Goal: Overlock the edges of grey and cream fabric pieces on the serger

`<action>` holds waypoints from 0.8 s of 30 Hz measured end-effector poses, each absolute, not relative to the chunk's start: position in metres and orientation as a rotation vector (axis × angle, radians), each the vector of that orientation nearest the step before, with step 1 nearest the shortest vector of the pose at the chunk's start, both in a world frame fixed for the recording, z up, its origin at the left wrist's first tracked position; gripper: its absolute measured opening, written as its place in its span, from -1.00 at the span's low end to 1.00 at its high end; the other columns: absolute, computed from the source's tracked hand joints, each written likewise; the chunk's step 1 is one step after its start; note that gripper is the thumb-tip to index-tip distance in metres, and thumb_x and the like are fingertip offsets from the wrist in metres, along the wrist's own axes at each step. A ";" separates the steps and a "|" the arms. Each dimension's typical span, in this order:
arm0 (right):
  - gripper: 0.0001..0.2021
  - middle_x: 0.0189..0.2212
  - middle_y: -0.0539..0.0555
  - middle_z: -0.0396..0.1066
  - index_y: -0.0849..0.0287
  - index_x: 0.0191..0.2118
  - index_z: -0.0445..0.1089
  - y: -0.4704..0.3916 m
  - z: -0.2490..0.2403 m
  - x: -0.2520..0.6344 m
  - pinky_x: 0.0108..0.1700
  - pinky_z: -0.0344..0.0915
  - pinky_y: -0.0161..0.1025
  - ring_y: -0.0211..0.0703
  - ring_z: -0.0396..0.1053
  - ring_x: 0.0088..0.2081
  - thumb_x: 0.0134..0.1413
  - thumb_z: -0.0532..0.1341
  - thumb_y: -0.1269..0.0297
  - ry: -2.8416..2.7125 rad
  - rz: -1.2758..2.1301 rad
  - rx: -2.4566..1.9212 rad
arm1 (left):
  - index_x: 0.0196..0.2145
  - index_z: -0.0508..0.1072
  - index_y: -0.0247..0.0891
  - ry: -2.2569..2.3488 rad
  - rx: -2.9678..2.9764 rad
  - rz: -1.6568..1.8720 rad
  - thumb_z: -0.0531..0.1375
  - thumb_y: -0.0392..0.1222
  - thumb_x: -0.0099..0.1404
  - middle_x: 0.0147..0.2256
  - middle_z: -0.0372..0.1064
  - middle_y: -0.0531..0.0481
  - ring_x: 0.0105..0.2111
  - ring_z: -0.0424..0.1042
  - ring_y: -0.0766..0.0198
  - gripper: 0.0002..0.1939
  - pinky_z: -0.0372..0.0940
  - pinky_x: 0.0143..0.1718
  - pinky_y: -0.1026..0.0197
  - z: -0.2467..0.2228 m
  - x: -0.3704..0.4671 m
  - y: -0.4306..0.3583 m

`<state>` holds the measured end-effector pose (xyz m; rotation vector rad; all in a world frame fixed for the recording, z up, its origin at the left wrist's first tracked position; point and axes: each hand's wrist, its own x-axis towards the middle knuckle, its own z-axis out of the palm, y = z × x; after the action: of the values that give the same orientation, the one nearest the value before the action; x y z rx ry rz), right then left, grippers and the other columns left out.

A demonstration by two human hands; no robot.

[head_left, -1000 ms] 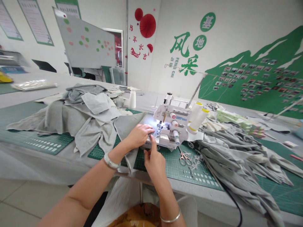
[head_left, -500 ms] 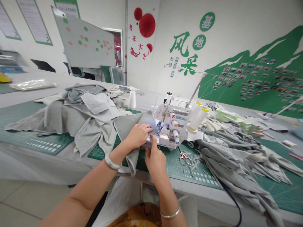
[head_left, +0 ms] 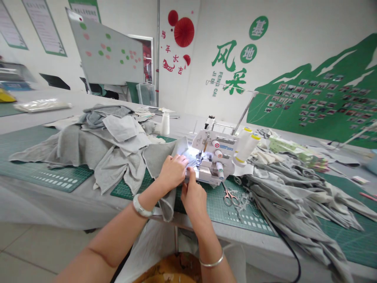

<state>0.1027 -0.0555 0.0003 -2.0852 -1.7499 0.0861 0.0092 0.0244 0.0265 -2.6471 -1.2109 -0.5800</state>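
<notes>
A white overlock sewing machine (head_left: 225, 151) stands at the middle of the table, its lamp shining on the needle area. Grey fabric (head_left: 159, 154) lies at its left side, with one edge by the presser foot and a fold hanging over the table's front. My left hand (head_left: 173, 171) is closed on this fabric, its fingertips bunched near the foot. Beside it, my right hand (head_left: 194, 198) holds the fabric's near edge, index finger stretched towards the machine bed and the other fingers curled. What lies under the fingers is partly hidden.
Scissors (head_left: 230, 197) and thread scraps (head_left: 244, 204) lie right of the machine, below the thread cones (head_left: 247, 148). Grey cloth heaps (head_left: 294, 188) hang over the right front edge; another pile (head_left: 88, 141) covers the left. A white cone (head_left: 165, 124) stands behind.
My left hand has drawn slightly left and down from the presser foot, and the fabric beside it has lifted into a fold. My right hand has hardly moved.
</notes>
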 end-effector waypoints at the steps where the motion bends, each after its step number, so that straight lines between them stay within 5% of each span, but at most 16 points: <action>1: -0.47 -0.36 0.17 0.56 0.21 0.29 0.02 -0.055 0.000 0.103 -0.41 0.25 -0.25 0.05 0.54 -0.36 0.22 0.07 0.43 -1.744 0.086 -2.088 | -0.08 0.41 -0.26 -1.210 -2.640 -0.579 0.01 -0.30 0.33 -0.05 0.40 -0.14 -0.05 0.31 0.09 -0.73 0.14 -0.15 0.05 0.027 0.009 0.022; 9: -0.51 -0.36 0.16 0.55 0.19 0.25 0.06 -0.054 -0.007 0.110 -0.42 0.22 -0.28 0.01 0.53 -0.38 0.21 0.03 0.44 -1.692 0.185 -1.961 | -0.10 0.45 -0.27 -1.133 -2.708 -0.615 0.01 -0.25 0.35 -0.15 0.40 -0.14 -0.10 0.31 0.07 -0.73 0.19 -0.13 0.06 0.033 0.002 0.019; 17: -0.67 -0.37 -0.02 0.52 0.12 0.10 0.16 -0.050 -0.015 0.118 -0.30 0.31 -0.32 -0.23 0.46 -0.50 0.27 -0.10 0.38 -1.543 0.554 -1.448 | -0.04 0.48 -0.32 -0.892 -2.976 -0.848 0.03 -0.25 0.35 -0.07 0.40 -0.16 -0.05 0.32 0.13 -0.68 0.20 0.04 0.09 0.027 -0.012 0.056; 24: -0.69 -0.43 -0.02 0.50 0.17 0.09 0.20 -0.042 -0.028 0.129 -0.25 0.33 -0.33 -0.22 0.49 -0.42 0.30 0.00 0.22 -1.574 0.551 -1.279 | -0.33 0.57 -0.30 -1.361 -3.031 -1.151 0.13 -0.19 0.25 -0.16 0.48 -0.14 -0.08 0.34 0.09 -0.78 0.09 0.11 -0.03 0.037 -0.005 0.108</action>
<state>0.1293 -0.0425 -0.0277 -1.2787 -1.5737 0.5508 -0.0046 0.1084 0.0368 -3.0307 -1.3607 -1.1509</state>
